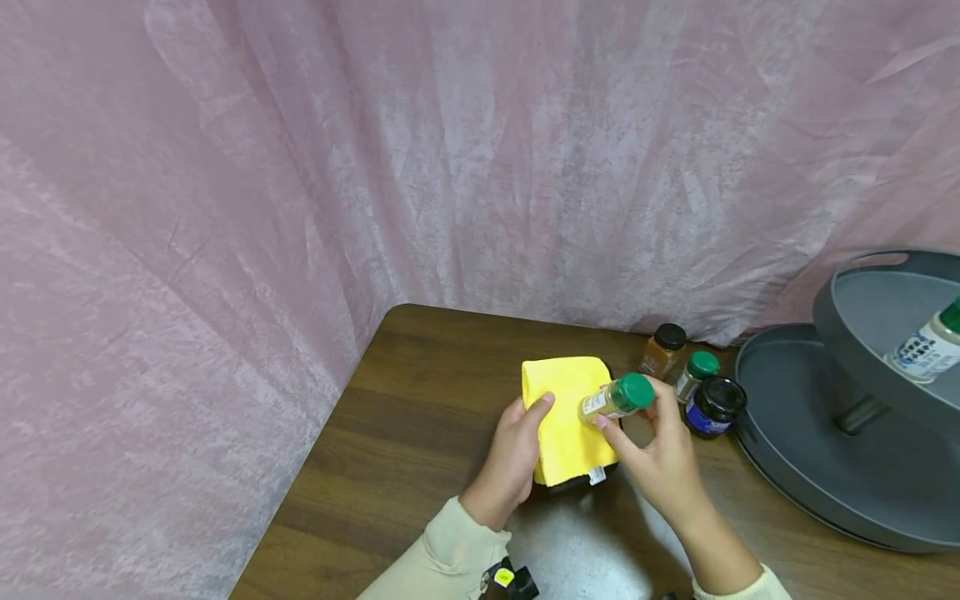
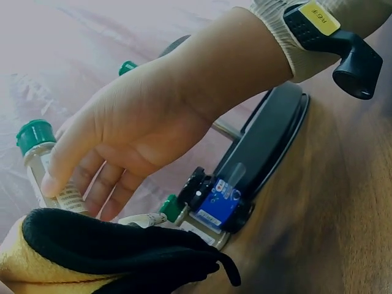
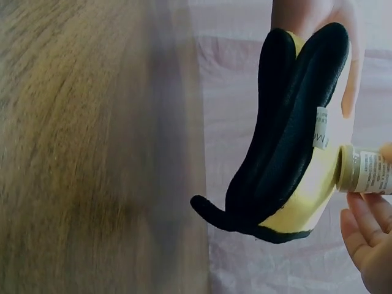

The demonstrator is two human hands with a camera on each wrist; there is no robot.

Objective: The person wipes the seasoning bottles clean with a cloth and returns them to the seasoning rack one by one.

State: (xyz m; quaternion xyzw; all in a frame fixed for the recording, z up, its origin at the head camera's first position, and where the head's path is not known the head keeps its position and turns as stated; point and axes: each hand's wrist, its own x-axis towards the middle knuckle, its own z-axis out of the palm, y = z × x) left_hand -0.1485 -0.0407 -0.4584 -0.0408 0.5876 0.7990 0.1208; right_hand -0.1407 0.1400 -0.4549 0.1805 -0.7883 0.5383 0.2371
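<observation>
My left hand (image 1: 510, 458) grips a folded yellow cloth (image 1: 558, 446) with black edging and a small white tag (image 1: 597, 475), thumb on its yellow face. My right hand (image 1: 663, 467) pinches a small spice jar (image 1: 597, 406) with a green cap (image 1: 632, 392) between thumb and fingers. The jar is tilted, its base right at the yellow face of the cloth (image 3: 300, 196), as the right wrist view shows. In the left wrist view the jar (image 2: 38, 168) stands over the cloth's black edge (image 2: 104, 239), with the thumb across its label.
Right of the cloth stand a black-capped spice jar (image 1: 660, 350), a green-capped jar (image 1: 697, 372) and a dark jar with a blue label (image 1: 715, 407). A grey two-tier tray (image 1: 795, 400) is at the right, with another green-capped jar (image 1: 928, 350) lying on its upper tier. Pink curtain (image 1: 487, 167) hangs behind the wooden table (image 1: 360, 467).
</observation>
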